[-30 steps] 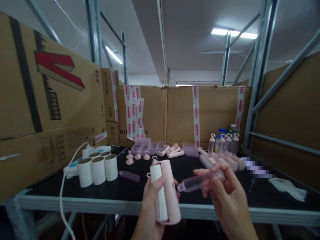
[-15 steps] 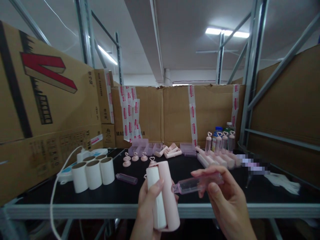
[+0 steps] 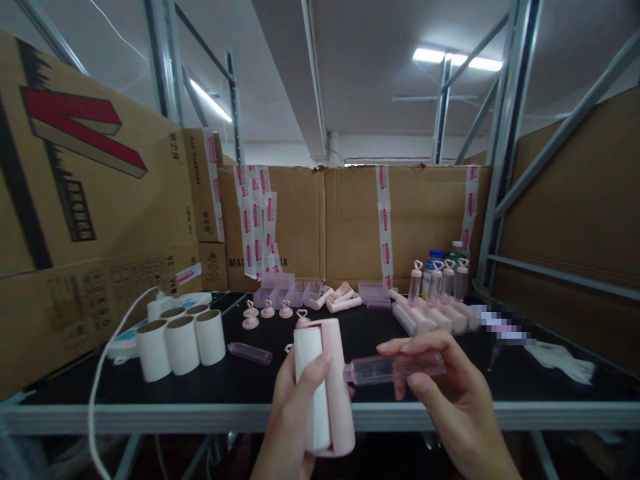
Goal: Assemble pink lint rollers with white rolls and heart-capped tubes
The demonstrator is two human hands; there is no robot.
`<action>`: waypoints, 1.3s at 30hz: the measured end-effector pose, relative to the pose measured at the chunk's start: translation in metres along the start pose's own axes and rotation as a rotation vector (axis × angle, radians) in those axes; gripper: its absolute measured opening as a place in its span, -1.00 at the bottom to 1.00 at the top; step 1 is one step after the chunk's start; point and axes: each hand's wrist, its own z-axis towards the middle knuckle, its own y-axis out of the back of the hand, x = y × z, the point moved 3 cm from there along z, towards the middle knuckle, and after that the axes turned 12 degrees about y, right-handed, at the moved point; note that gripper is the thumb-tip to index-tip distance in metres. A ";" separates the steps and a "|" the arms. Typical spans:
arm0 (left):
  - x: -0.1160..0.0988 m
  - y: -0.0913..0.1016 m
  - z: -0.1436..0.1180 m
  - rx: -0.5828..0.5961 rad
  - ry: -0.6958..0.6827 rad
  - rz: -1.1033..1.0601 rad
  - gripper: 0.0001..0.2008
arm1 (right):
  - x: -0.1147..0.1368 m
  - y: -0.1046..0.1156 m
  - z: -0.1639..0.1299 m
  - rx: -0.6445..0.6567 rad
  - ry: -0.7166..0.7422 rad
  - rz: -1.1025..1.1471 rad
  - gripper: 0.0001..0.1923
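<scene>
The clear tube (image 3: 373, 371) looks light, stiff and somewhat slippery; its broad body seems the best place to hold. It lies within the loosely curved fingers of the right hand (image 3: 457, 393), though their grip one cannot tell; its neck meets the pink case (image 3: 339, 393), clasped by the left hand (image 3: 294, 403).

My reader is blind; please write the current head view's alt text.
The left hand holds a pink and white case; the right hand is at a clear tube meeting the case's side. White rolls stand on the black table.
</scene>
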 end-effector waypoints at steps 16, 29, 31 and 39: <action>0.012 0.000 0.005 0.059 0.134 0.056 -0.48 | 0.005 0.015 0.003 0.142 -0.081 -0.075 -0.88; 0.013 -0.006 -0.003 -0.009 -0.053 0.103 -0.41 | 0.007 -0.006 0.005 -0.077 -0.229 -0.015 -0.77; 0.018 -0.003 0.003 -0.020 -0.059 0.115 -0.41 | 0.005 -0.009 0.006 -0.124 -0.218 -0.006 -0.77; 0.009 0.012 0.044 -0.042 -0.597 0.706 -0.32 | -0.001 -0.002 0.009 -0.046 -0.206 -0.082 -0.73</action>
